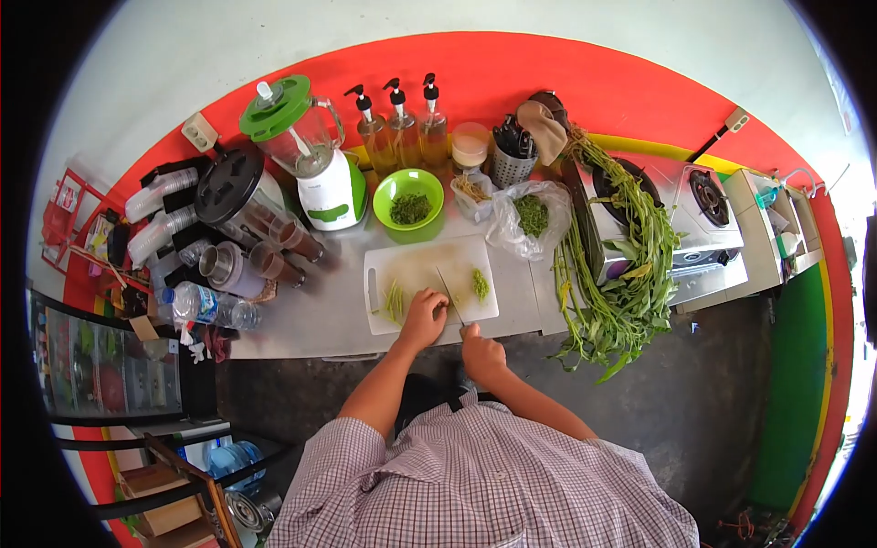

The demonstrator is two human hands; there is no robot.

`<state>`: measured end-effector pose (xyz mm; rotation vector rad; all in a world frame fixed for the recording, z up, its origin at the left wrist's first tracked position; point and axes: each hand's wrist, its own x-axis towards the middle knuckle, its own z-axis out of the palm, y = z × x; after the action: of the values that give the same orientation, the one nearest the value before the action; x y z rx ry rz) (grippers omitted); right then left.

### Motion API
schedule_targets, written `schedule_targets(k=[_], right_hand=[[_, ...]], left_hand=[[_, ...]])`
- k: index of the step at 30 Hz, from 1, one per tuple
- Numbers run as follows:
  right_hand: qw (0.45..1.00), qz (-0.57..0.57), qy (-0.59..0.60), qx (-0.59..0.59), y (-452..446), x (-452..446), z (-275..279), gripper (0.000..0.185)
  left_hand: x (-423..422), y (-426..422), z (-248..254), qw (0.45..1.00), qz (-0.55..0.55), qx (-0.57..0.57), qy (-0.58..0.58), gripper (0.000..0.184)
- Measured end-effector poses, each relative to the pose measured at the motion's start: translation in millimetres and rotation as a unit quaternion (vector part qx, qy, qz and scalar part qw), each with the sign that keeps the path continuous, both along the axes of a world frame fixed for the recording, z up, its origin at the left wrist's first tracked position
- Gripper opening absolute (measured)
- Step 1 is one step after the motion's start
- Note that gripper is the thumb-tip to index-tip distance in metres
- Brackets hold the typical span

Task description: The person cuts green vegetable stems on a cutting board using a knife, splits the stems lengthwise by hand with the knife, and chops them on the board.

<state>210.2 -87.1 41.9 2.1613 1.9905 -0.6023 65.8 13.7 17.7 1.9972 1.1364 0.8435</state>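
My right hand (482, 354) is closed round the handle of a knife (451, 294), whose blade points away from me over the white cutting board (429, 258). Just left of the blade, my left hand (425, 318) rests on the board with fingers curled together; whatever is under them is hidden. Cut green stems (394, 300) lie on the board left of that hand. A small heap of chopped green pieces (480, 285) sits right of the knife. Behind the board stands a green bowl (408, 231) holding chopped greens.
A plastic bag (512, 239) of chopped greens lies right of the bowl. Long leafy stalks (630, 283) drape over the gas stove (699, 239) and hang past the counter edge. A blender (322, 173), pump bottles (402, 132), cups (277, 265) and a water bottle (208, 304) stand left and behind.
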Motion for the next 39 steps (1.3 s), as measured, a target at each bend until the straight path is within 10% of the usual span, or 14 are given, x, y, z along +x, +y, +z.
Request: schedule_targets(k=[39], right_hand=[[0.996, 0.009, 0.031, -0.079, 9.3, -3.4, 20.9, 0.053]], left_hand=[[-3.6, 3.4, -2.3, 1.0, -0.011, 0.015, 0.006, 0.013]])
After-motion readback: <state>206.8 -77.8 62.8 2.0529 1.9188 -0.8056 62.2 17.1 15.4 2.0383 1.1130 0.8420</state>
